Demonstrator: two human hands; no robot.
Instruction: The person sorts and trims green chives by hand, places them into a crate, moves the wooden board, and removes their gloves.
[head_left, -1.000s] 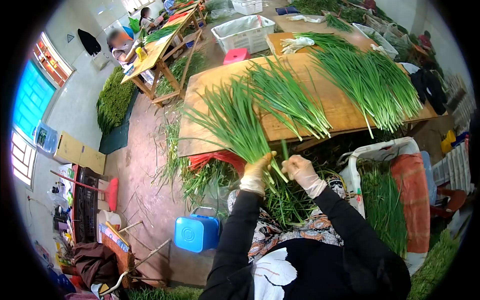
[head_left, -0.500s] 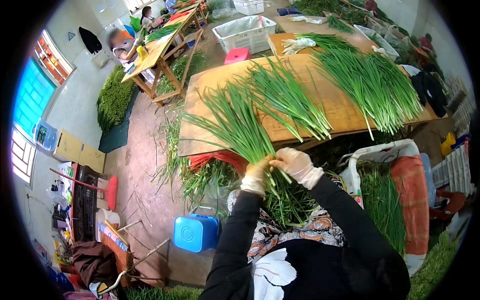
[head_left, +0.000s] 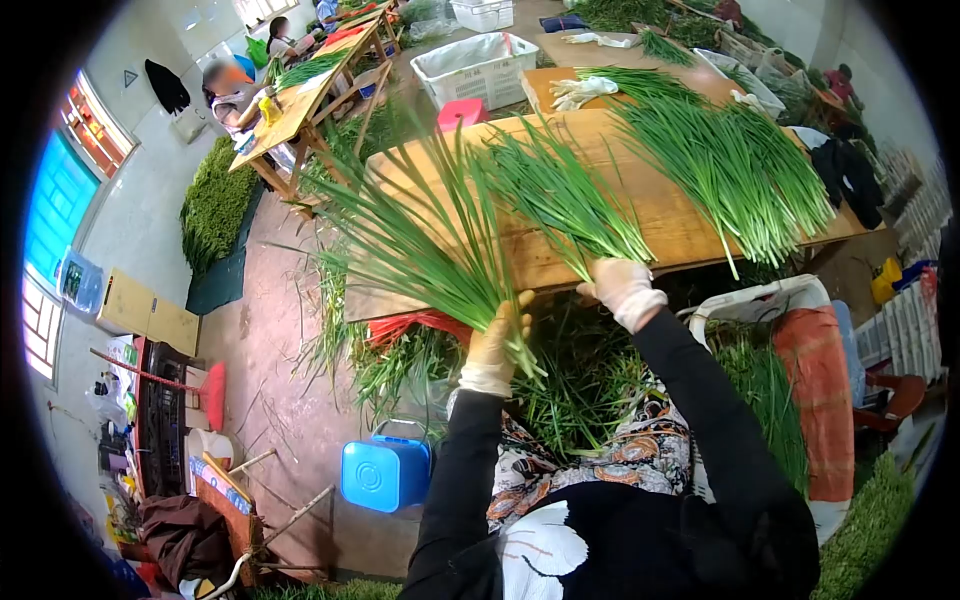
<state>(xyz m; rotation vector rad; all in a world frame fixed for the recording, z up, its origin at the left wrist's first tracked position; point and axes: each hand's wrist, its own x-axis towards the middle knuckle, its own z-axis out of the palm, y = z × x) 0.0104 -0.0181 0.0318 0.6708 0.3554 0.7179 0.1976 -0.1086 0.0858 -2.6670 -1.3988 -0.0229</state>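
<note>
My left hand, in a pale glove, is wrapped round the lower stalks of a bunch of long green leaves; the leaf tips fan out over the left part of the wooden table. At the table's front edge, my gloved right hand is by the stalk ends of a second, smaller bunch lying on the wood. Its fingers are bent, and whether they grip anything is hidden. A large pile of the same leaves lies on the right part of the table.
Loose greens lie below the table's edge. A white crate with greens and a red cloth stands at my right. A blue box is on the floor at left. Two people sit at another table at the back left.
My left hand has moved slightly left and the held bunch has fanned wider. My right hand has left the held bunch and moved up and right to the second bunch. The view has shifted slightly.
</note>
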